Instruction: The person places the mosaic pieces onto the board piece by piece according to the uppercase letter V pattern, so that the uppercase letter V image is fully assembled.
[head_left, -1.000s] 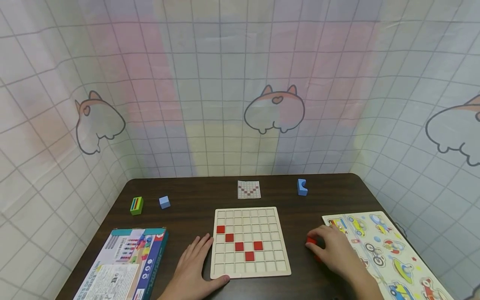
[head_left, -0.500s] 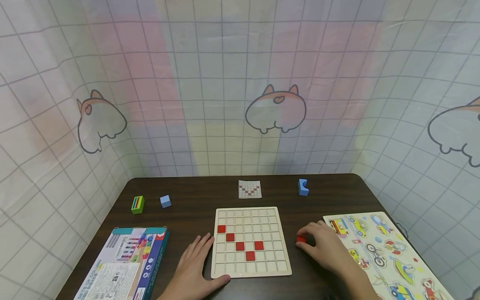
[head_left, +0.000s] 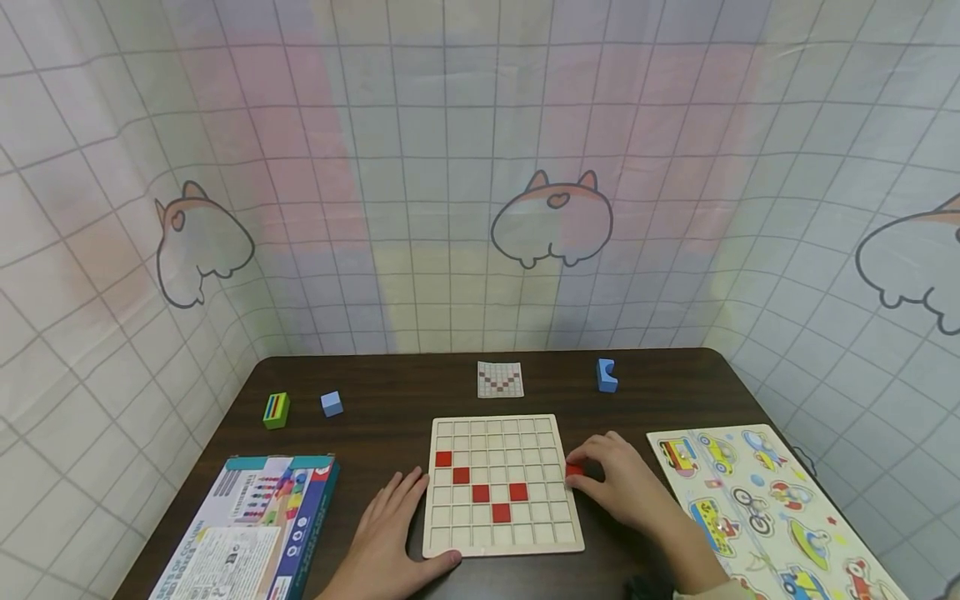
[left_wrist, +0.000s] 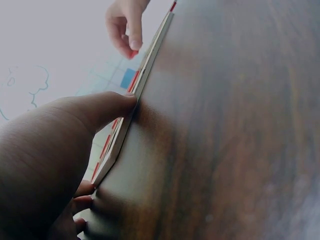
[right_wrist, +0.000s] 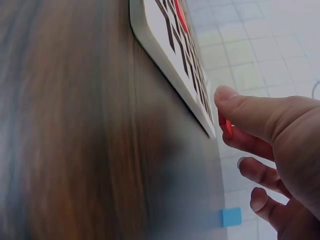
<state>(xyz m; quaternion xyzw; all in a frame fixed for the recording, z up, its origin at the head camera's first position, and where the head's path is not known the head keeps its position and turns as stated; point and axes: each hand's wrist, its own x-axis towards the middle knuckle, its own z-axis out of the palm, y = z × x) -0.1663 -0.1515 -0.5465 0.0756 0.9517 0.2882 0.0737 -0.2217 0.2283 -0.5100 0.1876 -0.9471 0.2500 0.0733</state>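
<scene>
A small pattern card (head_left: 500, 379) lies at the middle of the dark table (head_left: 390, 392), with a blue notched block (head_left: 606, 375) to its right. To the card's left sit a blue cube (head_left: 331, 403) and a green striped block (head_left: 275, 410). Nearer and left of the card lies a printed box (head_left: 247, 525); nearer and right, a vehicle puzzle board (head_left: 765, 500).
</scene>
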